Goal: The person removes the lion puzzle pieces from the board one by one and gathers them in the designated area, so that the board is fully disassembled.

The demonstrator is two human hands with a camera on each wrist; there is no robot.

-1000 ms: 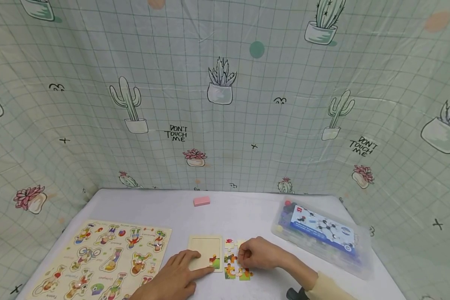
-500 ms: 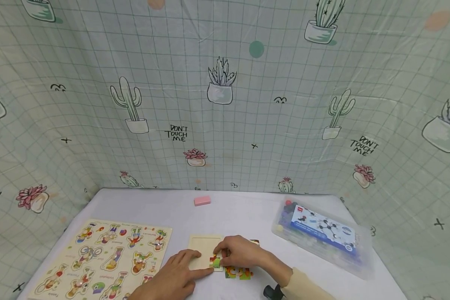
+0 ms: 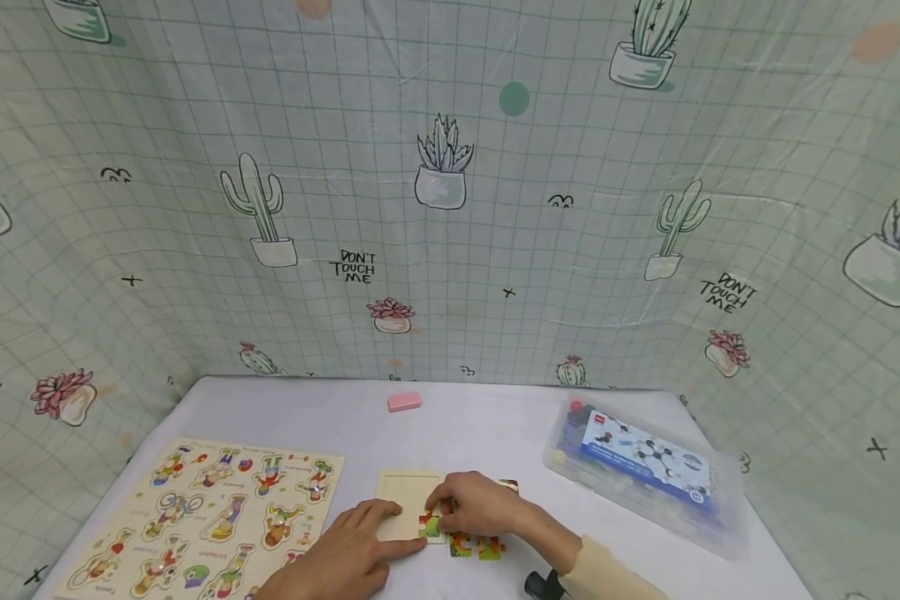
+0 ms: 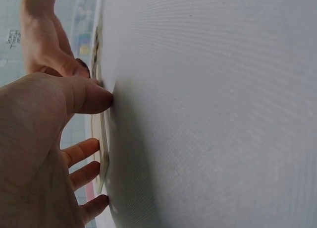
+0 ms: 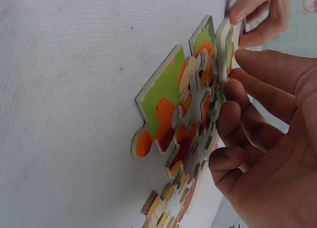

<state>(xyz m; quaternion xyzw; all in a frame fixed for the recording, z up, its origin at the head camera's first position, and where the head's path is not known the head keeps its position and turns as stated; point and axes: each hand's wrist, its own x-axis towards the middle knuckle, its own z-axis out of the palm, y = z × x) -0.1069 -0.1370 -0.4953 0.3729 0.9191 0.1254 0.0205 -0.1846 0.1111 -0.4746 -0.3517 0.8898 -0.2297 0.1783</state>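
Note:
A shallow wooden puzzle tray (image 3: pixel 401 487) lies on the table with a green jigsaw piece (image 3: pixel 430 525) in its near right corner. My left hand (image 3: pixel 356 542) rests across the tray's left and near edges with fingers spread; its thumb touches the table in the left wrist view. At the tray's right edge, my right hand (image 3: pixel 476 504) pinches a puzzle piece between thumb and index finger, just above the corner piece; that held piece is mostly hidden by the fingers. Loose puzzle pieces (image 5: pixel 166 106) with orange and green print lie under and beside the right hand.
A large wooden board (image 3: pixel 217 517) with sports figures covers the left of the table. A clear plastic case (image 3: pixel 645 467) with a blue label stands at the right. A pink block (image 3: pixel 404 402) lies toward the back. A patterned curtain (image 3: pixel 450 250) closes off the far side.
My right hand has moved left from the loose pieces to the tray's right edge, staying there over the last half second. The left hand has hardly moved.

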